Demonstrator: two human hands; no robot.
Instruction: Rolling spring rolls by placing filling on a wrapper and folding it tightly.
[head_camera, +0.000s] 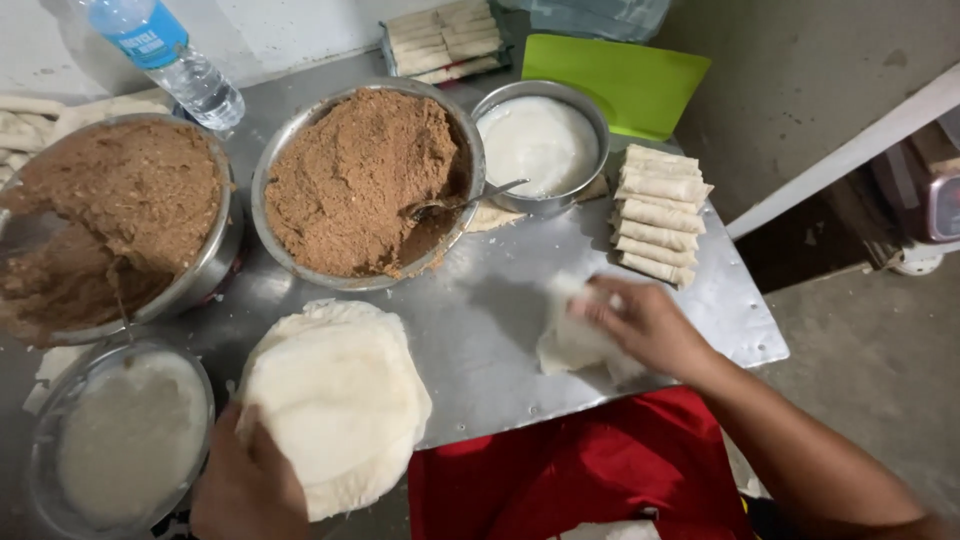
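Observation:
My right hand (648, 322) presses on a thin white wrapper sheet (572, 338) lying on the metal table (490, 330), fingers closed over its upper edge. My left hand (248, 488) rests on the near edge of a round stack of white wrappers (338, 396). Behind it a steel bowl of brown filling (362, 180) holds a spoon (462, 203). Several finished rolls (658, 214) are stacked just beyond my right hand.
A second bowl of brown filling (110, 220) sits at left, a bowl of white paste (128, 435) at near left, another white paste bowl (540, 142) at the back. A water bottle (170, 60), a green board (618, 82) and more rolls (442, 40) lie farther back.

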